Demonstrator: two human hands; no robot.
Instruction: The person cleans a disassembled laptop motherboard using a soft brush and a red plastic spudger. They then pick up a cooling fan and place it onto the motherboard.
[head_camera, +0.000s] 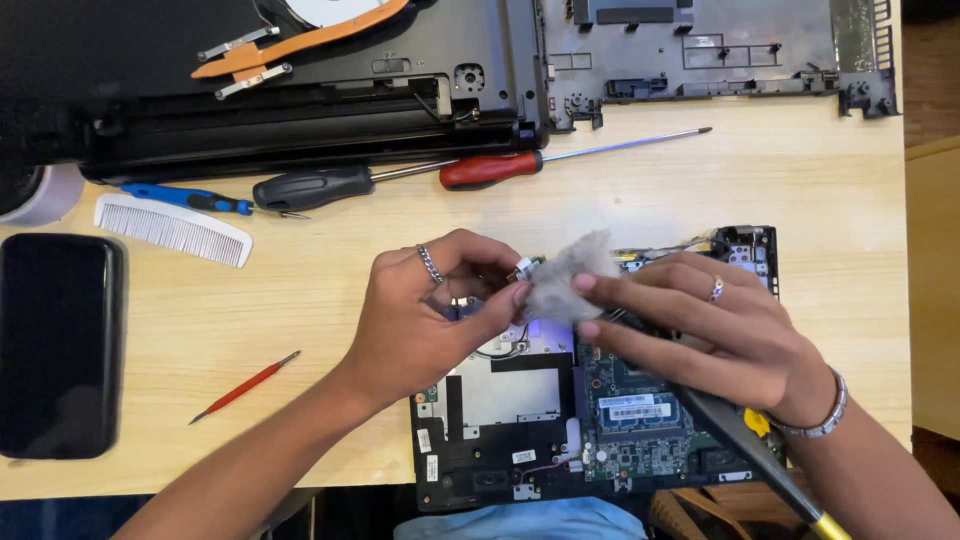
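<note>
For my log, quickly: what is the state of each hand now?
Left hand: closed, pinching a small metal part.
Right hand: closed, holding a grey cloth.

Fuzzy grey cloth (568, 277), matt wooden table (820, 200)

Three screwdrivers (310, 187), one comb (175, 229)
</note>
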